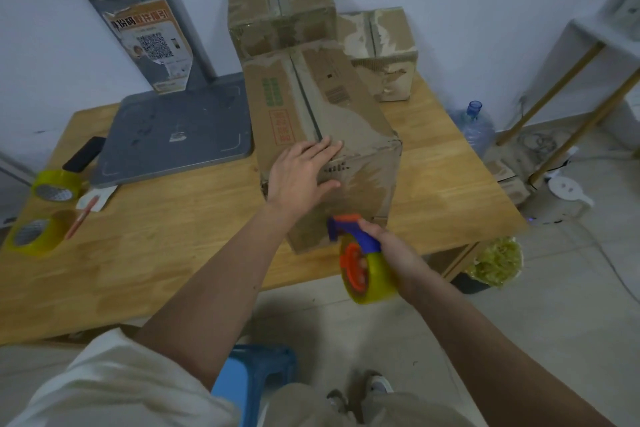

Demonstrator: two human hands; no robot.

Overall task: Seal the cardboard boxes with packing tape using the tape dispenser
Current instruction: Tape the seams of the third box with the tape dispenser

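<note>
1. Head view: the left hand (304, 172) lies flat, fingers straight, on the near cardboard box (325, 135), likely to steady it.
2. The right hand (388, 246) grips the tape dispenser (360, 256) at the box's 6 o'clock face, probably anchoring tape.
3. Three boxes; two spare tape rolls (45, 215) at 9 o'clock.

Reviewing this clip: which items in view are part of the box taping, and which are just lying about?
In use: front box, left hand pressing on it, tape dispenser gripped by right hand, two back boxes.

Lying about: two spare tape rolls, pen, phone, grey scale, water jug, blue stool.
</note>
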